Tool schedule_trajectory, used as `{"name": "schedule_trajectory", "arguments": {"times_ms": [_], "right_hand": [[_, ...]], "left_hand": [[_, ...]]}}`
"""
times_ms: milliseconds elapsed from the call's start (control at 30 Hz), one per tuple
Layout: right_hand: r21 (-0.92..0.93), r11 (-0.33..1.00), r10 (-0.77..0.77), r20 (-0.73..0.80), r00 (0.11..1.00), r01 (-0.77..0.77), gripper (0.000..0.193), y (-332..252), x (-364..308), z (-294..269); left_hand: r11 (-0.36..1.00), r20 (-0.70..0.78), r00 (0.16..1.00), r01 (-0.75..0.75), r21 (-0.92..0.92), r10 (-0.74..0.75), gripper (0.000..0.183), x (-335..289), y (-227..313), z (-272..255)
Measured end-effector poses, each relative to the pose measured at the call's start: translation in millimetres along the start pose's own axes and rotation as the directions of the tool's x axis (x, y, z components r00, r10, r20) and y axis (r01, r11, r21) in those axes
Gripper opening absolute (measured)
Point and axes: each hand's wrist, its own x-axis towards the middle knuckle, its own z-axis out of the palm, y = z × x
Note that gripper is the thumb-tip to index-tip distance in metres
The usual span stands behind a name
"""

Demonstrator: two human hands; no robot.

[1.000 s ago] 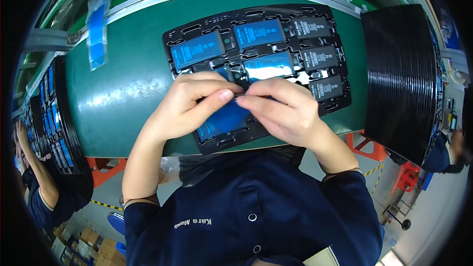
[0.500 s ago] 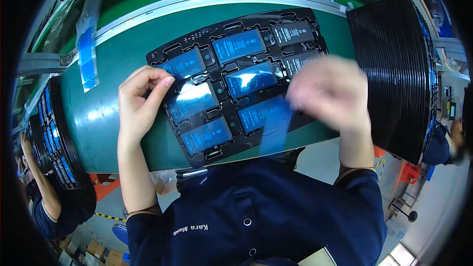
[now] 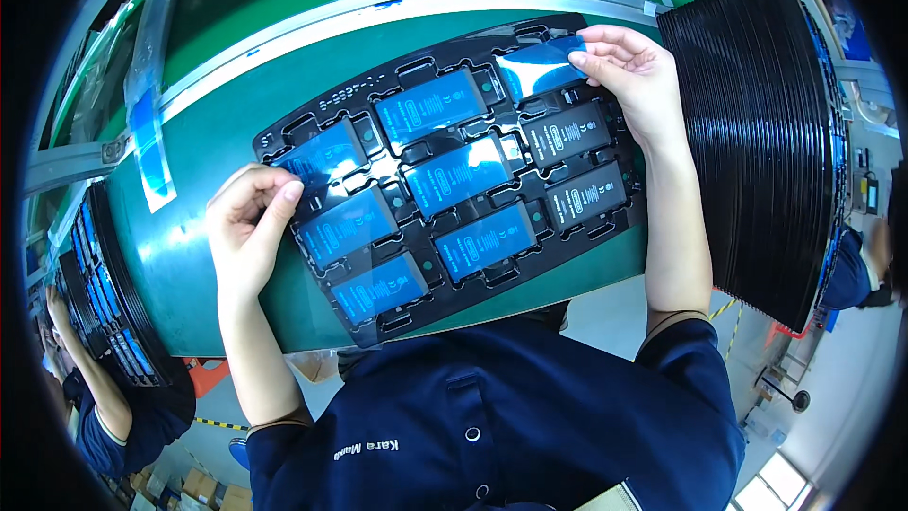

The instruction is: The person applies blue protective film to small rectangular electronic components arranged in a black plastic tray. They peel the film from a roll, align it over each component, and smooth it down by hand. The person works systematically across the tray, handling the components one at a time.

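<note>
A black plastic tray (image 3: 378, 329) lies at a slant before me, with several flat batteries in its pockets. Blue film covers most of them, such as the battery (image 3: 454, 175) in the middle. Two on the right, a bare battery (image 3: 567, 132) and another bare battery (image 3: 586, 196) nearer me, show dark surfaces. My right hand (image 3: 629, 76) pinches the corner of a blue film sheet (image 3: 539, 71) lying over the far right battery. At the tray's left edge my left hand (image 3: 248, 222) is closed, thumb against forefinger; what lies between them is hidden.
A tall stack of black trays (image 3: 757, 151) stands right of my tray. Farther left are stacked trays (image 3: 109, 293) with blue-covered batteries, beside a co-worker's arm (image 3: 99, 369). A metal rail (image 3: 378, 14) runs along the green table's far side. Blue tape (image 3: 149, 147) hangs at left.
My right hand has moved away from me, bringing the blue film from the near side over the far right battery. The tray and my left hand sit slightly lower and farther left in view.
</note>
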Motion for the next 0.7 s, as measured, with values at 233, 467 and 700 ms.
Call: {"name": "schedule_trajectory", "arguments": {"times_ms": [233, 467, 700], "right_hand": [[0.019, 1.000, 0.024, -0.013, 1.000, -0.024, 0.026, 1.6, -0.7, 0.0], [-0.010, 1.000, 0.007, -0.020, 1.000, -0.007, 0.024, 2.9, -1.0, 1.2], [0.021, 0.999, 0.033, -0.003, 0.999, -0.033, 0.024, 1.2, -2.0, 4.8]], "left_hand": [[1.000, 0.012, 1.000, -0.010, 0.009, 0.010, 0.005, 0.4, 0.0, 0.0], [1.000, 0.021, 1.000, -0.012, 0.011, 0.012, 0.005, -0.1, 0.5, -1.3], [1.000, 0.017, 1.000, -0.009, 0.006, 0.009, 0.005, -1.2, -0.7, -2.0]]}}
